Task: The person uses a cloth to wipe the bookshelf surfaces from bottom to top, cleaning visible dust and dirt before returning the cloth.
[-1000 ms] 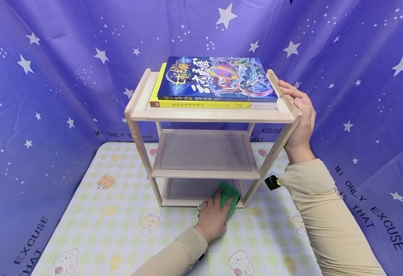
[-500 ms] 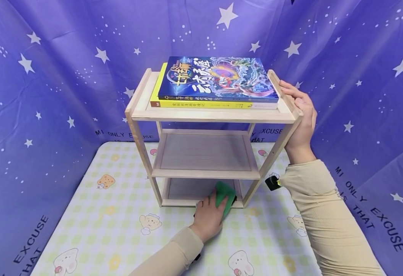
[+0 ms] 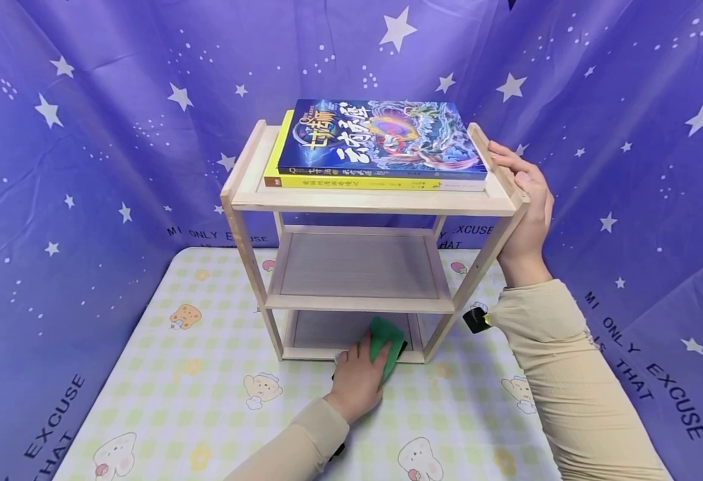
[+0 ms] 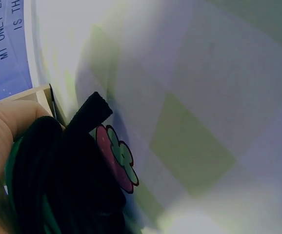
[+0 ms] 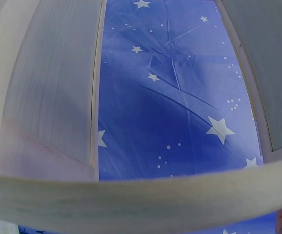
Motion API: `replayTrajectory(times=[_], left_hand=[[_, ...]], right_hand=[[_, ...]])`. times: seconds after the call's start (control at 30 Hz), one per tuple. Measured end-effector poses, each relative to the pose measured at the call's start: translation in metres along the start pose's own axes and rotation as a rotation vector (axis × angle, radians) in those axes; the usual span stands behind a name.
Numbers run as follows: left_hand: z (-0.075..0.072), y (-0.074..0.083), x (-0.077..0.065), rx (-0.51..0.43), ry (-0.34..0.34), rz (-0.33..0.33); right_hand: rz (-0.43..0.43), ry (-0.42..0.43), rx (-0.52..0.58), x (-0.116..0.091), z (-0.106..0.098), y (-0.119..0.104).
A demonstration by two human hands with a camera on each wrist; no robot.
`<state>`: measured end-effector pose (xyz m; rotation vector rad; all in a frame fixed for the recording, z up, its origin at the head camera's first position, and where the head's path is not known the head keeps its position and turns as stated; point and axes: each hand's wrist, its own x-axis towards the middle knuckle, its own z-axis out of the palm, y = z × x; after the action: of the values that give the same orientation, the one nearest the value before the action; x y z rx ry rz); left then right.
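Observation:
A three-tier wooden shelf rack (image 3: pixel 357 302) stands on the table in the head view. At its bottom tier my left hand (image 3: pixel 357 381) holds a bunched green cloth (image 3: pixel 385 341) against the front part of the board. Close up in the left wrist view, dark folds of the cloth (image 4: pixel 48 175) with a short black strap hang beside the hand. My right hand (image 3: pixel 527 207) grips the upper right side of the rack; the rack hides part of that hand. In the right wrist view a blurred wooden bar (image 5: pixel 141 202) crosses the foreground, with a fingertip at the lower right corner.
Two books lie stacked on the top tier: a blue one (image 3: pixel 381 137) above a yellow one (image 3: pixel 351 182). Under the rack is a green-and-white checked tablecloth (image 3: pixel 207 374). A purple star-patterned curtain (image 3: pixel 87 167) surrounds the table at the back and sides.
My left hand and the green cloth have slid a little to the left along the bottom tier. The right hand keeps its hold on the rack, and the books stay put.

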<state>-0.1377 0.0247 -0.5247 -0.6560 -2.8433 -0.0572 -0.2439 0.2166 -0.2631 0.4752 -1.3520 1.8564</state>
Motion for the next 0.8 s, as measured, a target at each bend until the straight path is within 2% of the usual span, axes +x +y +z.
replayTrajectory(times=[0.8], left_hand=[[0.001,-0.010,-0.008,-0.018,0.043,-0.039]], right_hand=[[0.001,-0.004,0.030,0.000,0.000,-0.001]])
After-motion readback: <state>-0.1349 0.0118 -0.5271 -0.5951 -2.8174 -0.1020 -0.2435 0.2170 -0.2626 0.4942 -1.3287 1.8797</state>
